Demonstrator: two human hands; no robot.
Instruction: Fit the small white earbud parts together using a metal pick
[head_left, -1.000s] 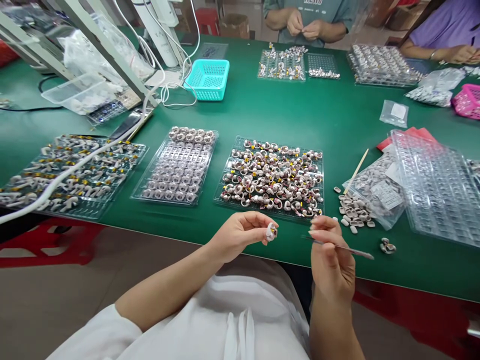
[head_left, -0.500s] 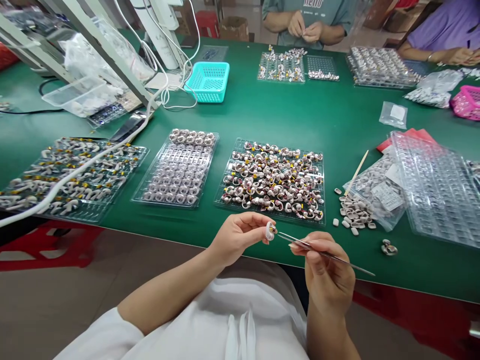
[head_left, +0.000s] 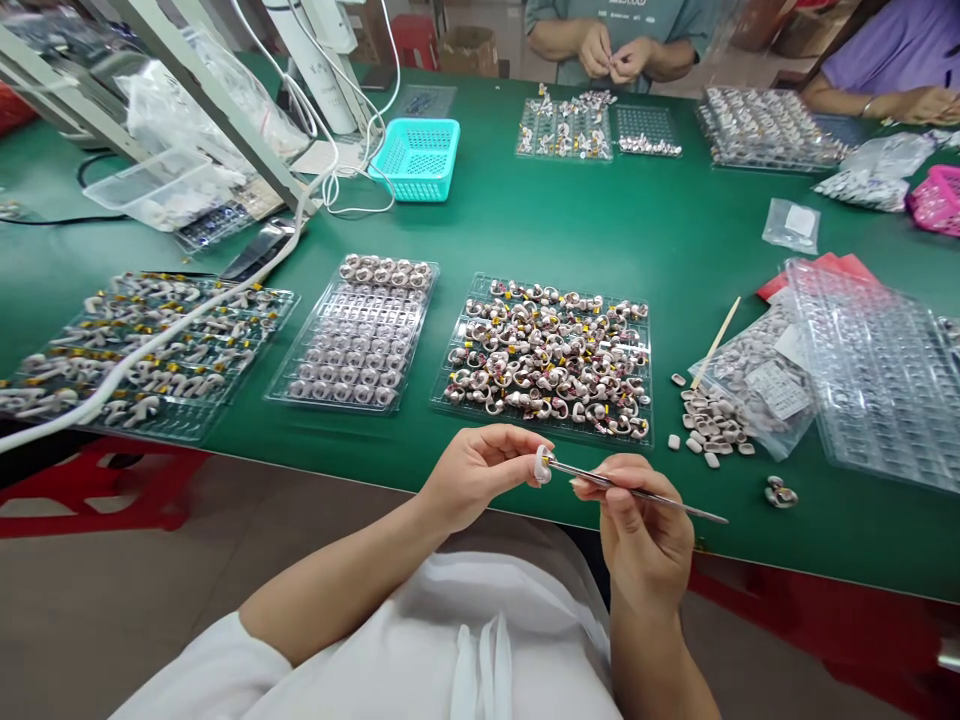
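My left hand (head_left: 476,470) pinches a small white earpiece part (head_left: 541,465) at the near edge of the green table (head_left: 570,225). My right hand (head_left: 637,525) is closed on thin metal tweezers (head_left: 637,491), whose tips touch the part. Just beyond my hands lies a clear tray (head_left: 546,355) heaped with similar pinkish-white parts with small wires. To its left sits a tray of neatly seated shells (head_left: 360,335), and further left a tray of white pieces with yellow bits (head_left: 142,345).
Loose small caps (head_left: 709,420), a bag of parts (head_left: 757,380), a wooden stick (head_left: 714,343) and empty clear trays (head_left: 874,375) lie at right. A teal basket (head_left: 416,157), white cables and a metal frame stand at back left. Two other people work across the table.
My right hand turned the tweezers round and brought their tips from pointing right onto the part in my left hand. My left hand stayed nearly still.
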